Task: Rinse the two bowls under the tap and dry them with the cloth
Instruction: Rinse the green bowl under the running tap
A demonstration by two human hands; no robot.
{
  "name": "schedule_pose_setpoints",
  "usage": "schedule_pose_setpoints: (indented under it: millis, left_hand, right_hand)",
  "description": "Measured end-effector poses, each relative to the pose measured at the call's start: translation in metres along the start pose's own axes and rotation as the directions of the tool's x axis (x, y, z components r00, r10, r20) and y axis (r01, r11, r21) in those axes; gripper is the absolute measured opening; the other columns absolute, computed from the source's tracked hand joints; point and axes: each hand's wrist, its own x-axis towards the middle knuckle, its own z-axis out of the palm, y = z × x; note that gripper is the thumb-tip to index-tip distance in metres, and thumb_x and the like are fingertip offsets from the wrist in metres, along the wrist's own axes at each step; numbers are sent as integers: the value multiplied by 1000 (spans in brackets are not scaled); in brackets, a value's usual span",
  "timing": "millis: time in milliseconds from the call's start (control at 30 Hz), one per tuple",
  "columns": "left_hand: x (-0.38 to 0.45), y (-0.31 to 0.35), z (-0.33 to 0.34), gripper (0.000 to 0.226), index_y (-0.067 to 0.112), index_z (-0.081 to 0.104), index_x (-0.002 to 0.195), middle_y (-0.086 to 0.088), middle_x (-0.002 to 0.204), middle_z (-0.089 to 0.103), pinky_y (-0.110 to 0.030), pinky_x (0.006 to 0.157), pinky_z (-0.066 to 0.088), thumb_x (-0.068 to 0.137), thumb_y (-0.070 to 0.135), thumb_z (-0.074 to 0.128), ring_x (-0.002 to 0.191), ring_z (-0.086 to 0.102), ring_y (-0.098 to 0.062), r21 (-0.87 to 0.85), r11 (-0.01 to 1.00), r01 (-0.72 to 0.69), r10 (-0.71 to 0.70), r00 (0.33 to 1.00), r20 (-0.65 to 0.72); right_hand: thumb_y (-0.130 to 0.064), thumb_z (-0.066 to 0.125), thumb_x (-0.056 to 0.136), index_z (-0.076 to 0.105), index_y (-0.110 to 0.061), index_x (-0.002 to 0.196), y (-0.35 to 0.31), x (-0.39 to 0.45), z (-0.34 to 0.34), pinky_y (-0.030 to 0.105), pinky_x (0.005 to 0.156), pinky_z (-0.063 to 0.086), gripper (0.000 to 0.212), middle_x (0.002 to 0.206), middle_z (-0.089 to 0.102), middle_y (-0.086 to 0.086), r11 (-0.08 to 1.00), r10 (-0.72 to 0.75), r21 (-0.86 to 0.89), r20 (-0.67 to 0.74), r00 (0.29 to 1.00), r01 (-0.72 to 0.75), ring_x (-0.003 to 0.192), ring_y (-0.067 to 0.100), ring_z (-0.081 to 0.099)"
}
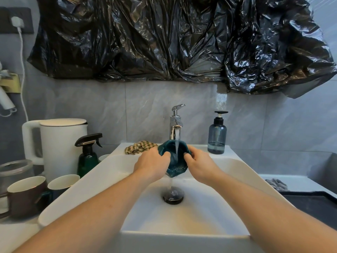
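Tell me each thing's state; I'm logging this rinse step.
Tap: running.
Teal bowl: tilted under the stream, water spilling out.
Left hand: grips the bowl's rim.
Right hand: grips the opposite rim.
Checked cloth: crumpled on the sink ledge, unused.
Sink: drain open.
Kettle: lid closed.

Soft, even, cool light fills the view. Glare streaks the black plastic sheet (182, 39) above the tap (176, 123), whose chrome also glints. Faint shadows pool around the drain (173, 197) below it. Wide-angle bending curves the edges; the forearms nearest the camera look slightly soft.
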Motion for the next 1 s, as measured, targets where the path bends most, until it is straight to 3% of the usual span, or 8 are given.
schedule_pose_setpoints:
  millis: [200, 333, 433, 533, 667, 833, 1000]
  left_hand:
    - [0, 2, -1, 54, 26, 64, 102, -2, 95, 70, -52, 80, 65, 81, 66, 34, 86, 70, -25, -96, 995, -23, 24, 1000, 9]
    - [2, 0, -1, 58, 27, 63, 112, 0, 106, 67, -47, 80, 64, 84, 63, 26, 95, 62, -18, -97, 992, -82, 85, 996, 20]
    - [2, -1, 1, 51, 28, 58, 111, -1, 113, 66, -31, 71, 53, 91, 54, 20, 98, 58, -14, -43, 989, -144, 145, 989, 18]
    - [3, -1, 2, 45, 24, 62, 106, -2, 105, 65, -37, 72, 56, 102, 48, 24, 97, 59, -18, -104, 986, -131, 134, 991, 23]
    - [5, -3, 2, 44, 22, 64, 101, -5, 100, 66, -38, 66, 54, 106, 43, 26, 93, 61, -21, -104, 986, -134, 139, 989, 48]
    - [3, 0, 2, 62, 25, 68, 100, -5, 94, 71, -37, 59, 57, 94, 66, 22, 92, 69, -23, -184, 980, -73, 86, 994, 65]
    - [5, -3, 5, 72, 23, 69, 100, -6, 89, 73, -32, 58, 58, 102, 73, 17, 85, 74, -23, -188, 979, -78, 89, 995, 51]
  right_hand:
    - [-28, 37, 107, 64, -26, 128, 3, 3, 1, 39, 93, 56, 35, 112, 72, 0, 998, 40, -40, -6, 999, -40, 102, 20, 65]
    - [-27, 38, 107, 63, -21, 131, 3, 3, 0, 26, 71, 53, 35, 112, 72, 5, 996, 92, 22, -8, 996, -91, 96, 20, 67]
    - [-25, 38, 107, 65, -13, 126, 2, 3, -1, 21, 55, 46, 35, 103, 71, 9, 989, 140, 54, -17, 990, -139, 78, 20, 65]
    - [-24, 37, 107, 65, -10, 119, 2, 4, -1, 23, 56, 47, 34, 97, 70, 9, 987, 156, 49, -4, 988, -156, 72, 18, 64]
    - [-24, 36, 106, 66, -10, 108, 4, 6, 0, 36, 65, 56, 33, 88, 72, 12, 985, 170, 27, 14, 985, -170, 69, 21, 66]
    - [-26, 35, 107, 66, -9, 110, 1, 4, -1, 28, 62, 48, 35, 86, 73, 12, 978, 203, 43, 25, 979, -204, 67, 20, 66]
    - [-24, 33, 106, 67, -7, 104, -3, 1, -2, 25, 56, 43, 38, 72, 72, 12, 970, 236, 49, 51, 970, -239, 62, 18, 63]
